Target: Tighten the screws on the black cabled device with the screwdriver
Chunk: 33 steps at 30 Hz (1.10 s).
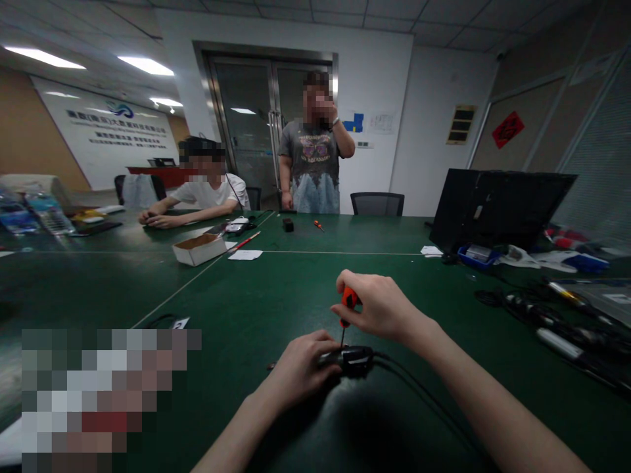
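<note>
My left hand (300, 369) presses down on a small black corded device (353, 360) that lies on the green table (276, 289) in front of me. My right hand (377, 305) grips an orange-handled screwdriver (348, 303) upright, its thin shaft pointing down onto the top of the device. A black cable (419, 387) runs from the device toward me on the right.
A person sits at the far left of the table and another stands behind it. An open cardboard box (200, 249), papers, a second screwdriver (318, 225) and a small black item lie farther out. A black monitor back (497, 207), cables and tools crowd the right side.
</note>
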Motion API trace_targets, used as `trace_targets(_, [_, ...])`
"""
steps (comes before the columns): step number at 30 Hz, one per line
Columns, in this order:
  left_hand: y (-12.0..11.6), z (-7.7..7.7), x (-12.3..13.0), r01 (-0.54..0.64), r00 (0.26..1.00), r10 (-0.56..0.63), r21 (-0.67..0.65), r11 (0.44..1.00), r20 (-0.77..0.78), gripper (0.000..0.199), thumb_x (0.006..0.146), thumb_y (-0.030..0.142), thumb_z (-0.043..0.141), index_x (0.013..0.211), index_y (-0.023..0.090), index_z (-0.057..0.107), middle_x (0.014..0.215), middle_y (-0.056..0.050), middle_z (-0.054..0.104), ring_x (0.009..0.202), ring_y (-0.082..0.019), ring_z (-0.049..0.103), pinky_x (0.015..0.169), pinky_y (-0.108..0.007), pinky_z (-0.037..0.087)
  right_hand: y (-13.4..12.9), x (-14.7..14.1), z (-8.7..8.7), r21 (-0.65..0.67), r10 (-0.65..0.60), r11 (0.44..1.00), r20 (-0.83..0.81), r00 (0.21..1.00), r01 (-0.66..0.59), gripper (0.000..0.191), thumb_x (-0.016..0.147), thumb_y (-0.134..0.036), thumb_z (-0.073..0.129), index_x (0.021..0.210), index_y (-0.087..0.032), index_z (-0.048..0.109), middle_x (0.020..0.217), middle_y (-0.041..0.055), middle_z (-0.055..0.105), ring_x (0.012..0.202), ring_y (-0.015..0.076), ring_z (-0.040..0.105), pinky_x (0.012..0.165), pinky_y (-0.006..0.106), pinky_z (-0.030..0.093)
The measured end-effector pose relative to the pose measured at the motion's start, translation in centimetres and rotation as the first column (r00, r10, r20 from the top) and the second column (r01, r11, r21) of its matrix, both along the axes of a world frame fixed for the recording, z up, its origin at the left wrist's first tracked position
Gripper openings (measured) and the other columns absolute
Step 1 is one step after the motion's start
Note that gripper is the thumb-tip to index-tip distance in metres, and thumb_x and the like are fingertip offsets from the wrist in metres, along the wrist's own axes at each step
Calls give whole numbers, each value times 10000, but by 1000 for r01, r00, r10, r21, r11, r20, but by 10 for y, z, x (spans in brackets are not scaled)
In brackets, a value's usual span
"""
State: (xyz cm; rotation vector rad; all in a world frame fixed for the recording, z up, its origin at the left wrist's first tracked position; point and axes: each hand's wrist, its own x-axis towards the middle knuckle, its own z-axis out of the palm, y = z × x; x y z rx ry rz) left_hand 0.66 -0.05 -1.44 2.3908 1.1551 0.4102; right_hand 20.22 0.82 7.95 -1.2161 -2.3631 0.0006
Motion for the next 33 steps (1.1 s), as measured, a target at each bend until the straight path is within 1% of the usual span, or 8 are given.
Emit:
trace_targets(5, [-2,4,1,-9,1000,9,-22,1000,6,290,854,208,647,1130,206,737,1114,-69,694,973,-228,648,839,-299,480,0,5,2,-77,121,988,-121,985,-131,241,806,-152,672,992,-215,532,853,-4,642,735,137,565,638,242,361])
trace_targets(8, [-1,5,1,1,1000,-1,-21,1000,6,274,855,200,648,1111,201,743,1115,-71,692,971,-227,647,830,-296,479,-1,7,5,-157,221,951,-252,942,-266,211,769,-68,625,902,-204,535,833,-8,629,730,128,568,659,239,404])
trace_targets(12, [-1,4,0,8,1000,-8,-21,1000,8,287,862,207,646,1135,208,733,1116,-66,692,969,-223,648,837,-299,479,1,4,5,-321,238,863,-423,874,-390,166,874,-224,618,760,-199,500,705,-15,615,633,122,580,623,238,430])
trace_targets(15, [-1,3,0,4,1000,-4,-27,1000,10,298,857,211,653,1144,213,731,1128,-65,692,985,-227,646,842,-292,481,2,1,2,-313,141,908,-393,909,-277,164,958,-265,511,808,-199,518,694,-15,618,600,119,574,600,233,398])
trace_targets(17, [0,2,1,4,1000,-3,-26,1000,13,298,858,214,651,1145,213,732,1132,-65,692,992,-228,646,842,-288,482,2,0,1,-208,81,968,-273,959,-141,112,961,-234,489,866,-201,540,727,-12,624,627,122,560,613,237,361])
trace_targets(20, [0,1,0,3,1000,-3,-20,1000,8,289,862,215,640,1134,214,736,1132,-65,694,985,-225,649,841,-288,482,-1,0,3,-50,30,998,-76,997,-34,94,964,-253,495,914,-203,557,804,7,646,693,136,557,623,246,311])
trace_targets(27, [1,2,0,3,1000,-3,-35,999,-10,278,865,218,634,1124,218,735,1140,-65,685,996,-227,642,860,-310,484,-5,1,5,63,-67,996,91,994,61,366,944,-553,555,840,-203,552,714,10,639,619,142,536,557,255,219])
trace_targets(33, [0,2,0,-4,1000,3,-19,1000,-14,282,860,219,661,1133,207,734,1109,-64,688,978,-228,648,846,-309,479,-2,2,3,21,30,999,30,999,-31,215,859,-307,705,976,-210,552,851,12,658,726,152,573,598,246,296])
